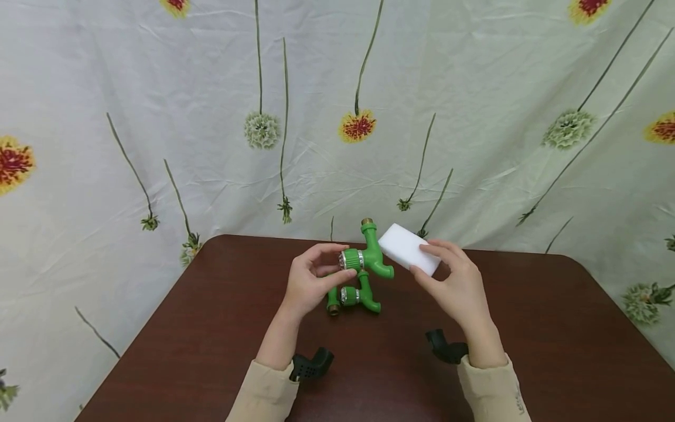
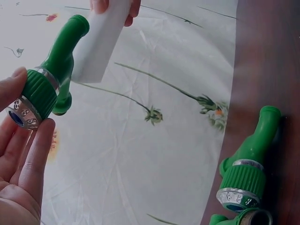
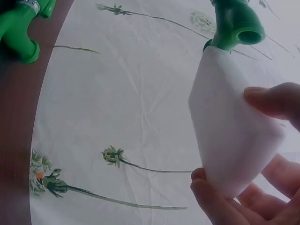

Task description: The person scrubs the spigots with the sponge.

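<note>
Pinching tap (image 1: 372, 255) in my left hand (image 1: 308, 282), sponge (image 1: 406, 248) in my right hand (image 1: 457, 283); little room between. Lower taps (image 1: 350, 296) near left; table edge (image 1: 253, 244) beyond both.

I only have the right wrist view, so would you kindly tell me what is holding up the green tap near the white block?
Observer: The left hand pinches the green tap by its ribbed handle.
Operator: Thank you; what does its upper end look like?
Observer: The head view shows it topped by a brass-coloured fitting.
Operator: And is there anything at the centre of the handle's outer face?
Observer: Yes, the left wrist view shows a blue centre inside a silver-coloured ring.
</note>
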Action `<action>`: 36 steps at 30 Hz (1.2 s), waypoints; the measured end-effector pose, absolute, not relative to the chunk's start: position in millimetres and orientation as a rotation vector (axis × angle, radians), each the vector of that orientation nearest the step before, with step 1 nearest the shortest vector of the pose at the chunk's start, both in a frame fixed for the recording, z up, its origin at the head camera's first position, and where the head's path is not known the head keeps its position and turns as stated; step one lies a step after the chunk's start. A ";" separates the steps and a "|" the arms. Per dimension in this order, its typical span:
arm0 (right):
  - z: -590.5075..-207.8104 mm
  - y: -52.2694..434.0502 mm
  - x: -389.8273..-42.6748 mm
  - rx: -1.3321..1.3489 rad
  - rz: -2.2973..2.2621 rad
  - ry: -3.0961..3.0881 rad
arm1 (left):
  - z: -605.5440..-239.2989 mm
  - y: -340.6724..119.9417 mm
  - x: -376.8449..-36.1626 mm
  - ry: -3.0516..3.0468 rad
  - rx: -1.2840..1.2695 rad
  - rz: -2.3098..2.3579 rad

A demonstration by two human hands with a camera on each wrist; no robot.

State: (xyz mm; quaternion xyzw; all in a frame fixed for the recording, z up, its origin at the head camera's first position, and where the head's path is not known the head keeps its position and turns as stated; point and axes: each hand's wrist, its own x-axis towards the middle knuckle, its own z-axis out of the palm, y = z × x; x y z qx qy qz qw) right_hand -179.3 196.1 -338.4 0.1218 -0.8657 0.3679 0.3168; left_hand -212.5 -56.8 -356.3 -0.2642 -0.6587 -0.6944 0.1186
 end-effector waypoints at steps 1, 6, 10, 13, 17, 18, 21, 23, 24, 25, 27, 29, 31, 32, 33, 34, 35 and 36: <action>-337.4 196.1 -178.6 0.328 1.022 -2.282 | -353.2 -56.7 -210.2 -1.923 -0.772 -2.034; -332.2 196.6 -175.5 0.335 1.281 -2.269 | -352.3 -58.1 -209.4 -1.907 -0.772 -2.065; -329.6 196.9 -173.5 0.325 1.334 -2.265 | -362.7 -59.5 -216.2 -1.904 -0.787 -2.111; -328.5 196.3 -172.5 0.329 1.351 -2.260 | -365.0 -59.8 -217.0 -1.932 -0.827 -2.119; -328.0 194.1 -172.0 0.340 1.372 -2.257 | -365.9 -58.9 -217.6 -2.013 -0.879 -2.081; -328.1 193.7 -172.0 0.344 1.372 -2.259 | -366.2 -58.4 -217.7 -2.036 -0.881 -2.069; -328.5 192.2 -172.1 0.356 1.375 -2.268 | -366.1 -57.3 -216.9 -2.113 -0.860 -2.016; -328.6 191.4 -172.0 0.367 1.369 -2.274 | -367.1 -57.0 -216.6 -2.157 -0.842 -1.975; -328.7 191.1 -172.0 0.372 1.360 -2.277 | -367.0 -56.9 -216.1 -2.173 -0.836 -1.962; -328.9 190.8 -172.0 0.378 1.356 -2.278 | -367.1 -56.7 -215.9 -2.184 -0.833 -1.951; -329.2 190.4 -171.9 0.389 1.346 -2.278 | -367.7 -56.5 -216.0 -2.188 -0.836 -1.947; -329.3 190.3 -171.8 0.400 1.337 -2.276 | -367.9 -56.3 -216.4 -2.182 -0.837 -1.952; -329.2 190.1 -171.3 0.416 1.338 -2.264 | -368.1 -56.0 -217.1 -2.173 -0.832 -1.963; -328.8 189.9 -170.8 0.426 1.340 -2.254 | -368.0 -56.0 -217.3 -2.170 -0.825 -1.966; -328.4 189.4 -170.2 0.437 1.343 -2.241 | -367.9 -56.0 -217.4 -2.169 -0.816 -1.965; -327.8 188.8 -169.4 0.452 1.347 -2.223 | -367.9 -56.1 -217.8 -2.166 -0.805 -1.969; -327.2 188.1 -168.6 0.472 1.347 -2.205 | -368.0 -56.1 -218.2 -2.164 -0.796 -1.973; -326.8 187.3 -167.7 0.496 1.344 -2.186 | -367.9 -56.3 -218.3 -2.160 -0.790 -1.975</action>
